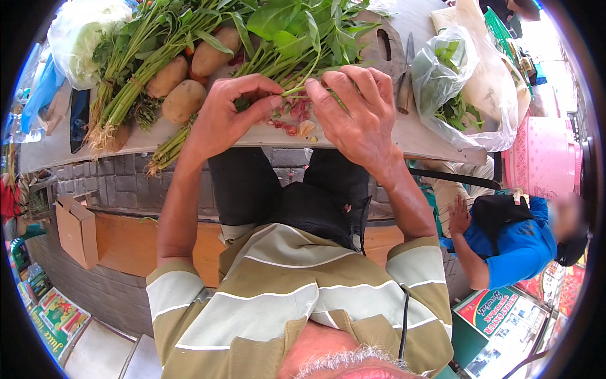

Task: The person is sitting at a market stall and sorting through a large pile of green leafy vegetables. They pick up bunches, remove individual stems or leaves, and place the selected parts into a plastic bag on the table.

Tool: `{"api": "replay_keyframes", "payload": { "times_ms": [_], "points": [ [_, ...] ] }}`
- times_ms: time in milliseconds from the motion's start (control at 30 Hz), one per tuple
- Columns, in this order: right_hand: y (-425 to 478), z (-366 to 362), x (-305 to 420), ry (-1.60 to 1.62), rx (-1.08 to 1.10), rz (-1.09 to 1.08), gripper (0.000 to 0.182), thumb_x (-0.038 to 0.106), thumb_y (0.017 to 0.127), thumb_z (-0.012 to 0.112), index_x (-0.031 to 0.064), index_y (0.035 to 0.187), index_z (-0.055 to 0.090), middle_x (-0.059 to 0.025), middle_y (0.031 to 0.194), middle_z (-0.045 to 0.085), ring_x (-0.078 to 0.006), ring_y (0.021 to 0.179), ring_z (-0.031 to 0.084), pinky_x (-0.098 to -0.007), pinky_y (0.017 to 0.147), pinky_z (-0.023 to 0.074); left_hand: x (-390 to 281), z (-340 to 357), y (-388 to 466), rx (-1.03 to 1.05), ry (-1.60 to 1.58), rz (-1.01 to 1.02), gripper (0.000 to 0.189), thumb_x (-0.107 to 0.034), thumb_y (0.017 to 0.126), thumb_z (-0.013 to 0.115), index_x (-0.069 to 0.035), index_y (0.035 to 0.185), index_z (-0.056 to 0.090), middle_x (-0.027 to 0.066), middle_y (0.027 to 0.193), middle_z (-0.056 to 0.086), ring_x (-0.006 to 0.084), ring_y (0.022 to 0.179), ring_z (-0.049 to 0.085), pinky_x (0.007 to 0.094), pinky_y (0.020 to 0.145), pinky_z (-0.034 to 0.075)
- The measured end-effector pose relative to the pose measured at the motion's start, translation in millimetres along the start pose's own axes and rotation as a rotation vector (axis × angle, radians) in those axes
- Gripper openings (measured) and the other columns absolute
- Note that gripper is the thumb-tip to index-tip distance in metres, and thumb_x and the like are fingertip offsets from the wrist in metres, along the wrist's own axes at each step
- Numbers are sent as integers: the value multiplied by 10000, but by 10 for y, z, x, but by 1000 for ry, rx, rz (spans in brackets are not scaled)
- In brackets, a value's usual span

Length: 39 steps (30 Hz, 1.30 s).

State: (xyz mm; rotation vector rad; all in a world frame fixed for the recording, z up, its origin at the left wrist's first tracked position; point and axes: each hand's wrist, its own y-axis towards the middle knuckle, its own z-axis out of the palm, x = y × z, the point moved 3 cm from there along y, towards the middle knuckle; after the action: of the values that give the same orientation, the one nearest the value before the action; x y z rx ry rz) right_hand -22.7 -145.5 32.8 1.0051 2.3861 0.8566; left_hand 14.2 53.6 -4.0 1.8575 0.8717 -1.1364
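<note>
Both of my hands are raised over the table's near edge. Between the thumb and forefinger of my left hand (236, 113) is the end of a thin green stem (296, 89). My right hand (357, 106) has its curled fingers on the same stem, with a bit of green showing between them. Just beyond my hands lies a pile of leafy greens (293, 35) with long stems. Shallot or onion skins (299, 110) and small peelings are scattered on the table (265, 136) between my hands. A knife with a wooden handle (405, 92) lies right of my right hand.
Bunched rooted greens (128, 90) and several potatoes (183, 101) lie left. At the right are a wooden board with a slot (395, 47), a clear plastic bag of leaves (442, 80) and a pink container (542, 156). A person in blue (516, 241) sits beyond the table's right end.
</note>
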Motion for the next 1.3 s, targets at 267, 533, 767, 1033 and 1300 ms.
{"api": "replay_keyframes", "payload": {
  "times_ms": [267, 533, 767, 1033, 1300],
  "points": [
    [-9, 74, -98, 379, -144, 369, 209, 1, 761, 678, 40, 965, 687, -62, 853, 640, -245, 885, 629, -379, 788, 479, -6, 6, 1, 14, 20, 31, 154, -58, 889, 723, 40, 1006, 705, 116, 822, 701, 156, 710, 629, 299, 679, 508],
    [146, -129, -13, 468, -43, 228, 270, 18, 787, 691, 50, 1055, 688, -92, 844, 618, -244, 763, 628, -340, 654, 516, 20, 10, 3, -5, 53, 21, 175, -70, 868, 739, 38, 1002, 706, 119, 831, 704, 158, 717, 614, 309, 683, 501],
    [217, 41, 132, 12, 343, -53, 201, 144, 760, 678, 49, 937, 693, -83, 918, 564, -229, 865, 653, -340, 726, 519, 22, -3, 17, 8, 44, 2, 163, -57, 862, 736, 41, 989, 705, 116, 817, 697, 145, 719, 617, 306, 671, 499],
    [241, 56, -152, 412, 42, 298, 57, 47, 794, 658, 14, 839, 669, -69, 864, 622, -219, 782, 639, -318, 691, 504, 42, 11, 8, 49, -2, 44, 124, -42, 892, 705, 51, 974, 694, 113, 813, 683, 140, 718, 618, 296, 657, 493],
    [234, -268, -114, 632, 26, 517, 82, 60, 951, 626, 43, 996, 692, -24, 903, 690, -48, 748, 578, -221, 648, 450, 24, -27, -9, -9, -136, -119, 131, -69, 932, 679, 61, 944, 675, 48, 716, 632, 87, 646, 556, 271, 598, 461]
  ]
}}
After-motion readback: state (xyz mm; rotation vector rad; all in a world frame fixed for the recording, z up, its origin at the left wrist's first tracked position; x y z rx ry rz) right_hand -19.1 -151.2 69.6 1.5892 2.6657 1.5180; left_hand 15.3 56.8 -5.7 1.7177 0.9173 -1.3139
